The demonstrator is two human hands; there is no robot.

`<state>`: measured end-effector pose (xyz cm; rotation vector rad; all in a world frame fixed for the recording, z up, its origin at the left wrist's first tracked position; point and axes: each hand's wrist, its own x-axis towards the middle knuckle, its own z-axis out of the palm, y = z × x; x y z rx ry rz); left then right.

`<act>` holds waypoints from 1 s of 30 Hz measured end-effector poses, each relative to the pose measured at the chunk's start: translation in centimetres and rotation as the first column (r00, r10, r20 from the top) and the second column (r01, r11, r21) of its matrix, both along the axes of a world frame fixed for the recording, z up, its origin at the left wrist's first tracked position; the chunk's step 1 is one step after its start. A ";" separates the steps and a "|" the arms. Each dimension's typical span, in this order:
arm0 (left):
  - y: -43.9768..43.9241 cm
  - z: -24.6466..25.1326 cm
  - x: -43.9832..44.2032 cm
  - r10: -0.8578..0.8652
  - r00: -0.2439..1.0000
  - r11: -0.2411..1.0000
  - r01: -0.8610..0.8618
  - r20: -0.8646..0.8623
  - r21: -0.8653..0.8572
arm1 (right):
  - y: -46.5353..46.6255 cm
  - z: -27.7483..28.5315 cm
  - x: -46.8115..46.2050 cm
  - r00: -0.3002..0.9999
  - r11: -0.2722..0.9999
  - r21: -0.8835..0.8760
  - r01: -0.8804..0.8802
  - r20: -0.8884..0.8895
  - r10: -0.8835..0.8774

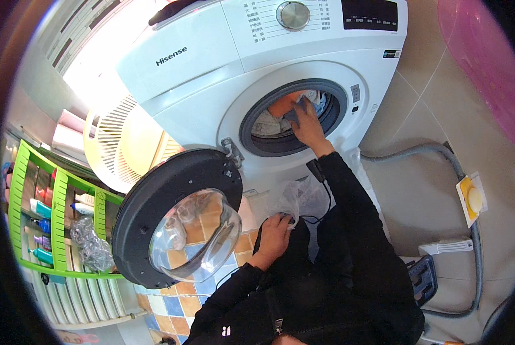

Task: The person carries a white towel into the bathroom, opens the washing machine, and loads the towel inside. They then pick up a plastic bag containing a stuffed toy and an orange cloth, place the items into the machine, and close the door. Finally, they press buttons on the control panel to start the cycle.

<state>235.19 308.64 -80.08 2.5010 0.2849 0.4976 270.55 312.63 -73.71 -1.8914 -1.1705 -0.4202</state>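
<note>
My right hand (pixel 310 129) reaches into the round door opening of a white Hisense front-load washing machine (pixel 192 82). Its fingers grip a grey-blue cloth (pixel 292 114) at the mouth of the drum. Around it in the drum lie an orange cloth (pixel 283 103), a whitish cloth (pixel 266 124) and some light-blue fabric (pixel 323 102). Low over my knee, my left hand (pixel 273 238) touches a clear plastic bag (pixel 285 194); its fingertips are partly covered, so its grip is unclear. The machine's round glass door (pixel 130 233) is swung wide to the left.
Left of the door stand a green shelf rack (pixel 59 215) of bottles, a white radiator (pixel 85 302) and a cream slatted plastic basket (pixel 98 151). A black plug (pixel 315 169) with its cord hangs by my right forearm. A grey hose (pixel 425 148) and a pink basin (pixel 485 64) are at right.
</note>
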 end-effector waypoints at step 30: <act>-5.3 19.3 -5.3 -0.215 0.924 0.916 0.079 -0.315 -0.393 | -13.6 18.1 -14.2 0.652 0.656 -0.485 -0.578 -0.758 0.016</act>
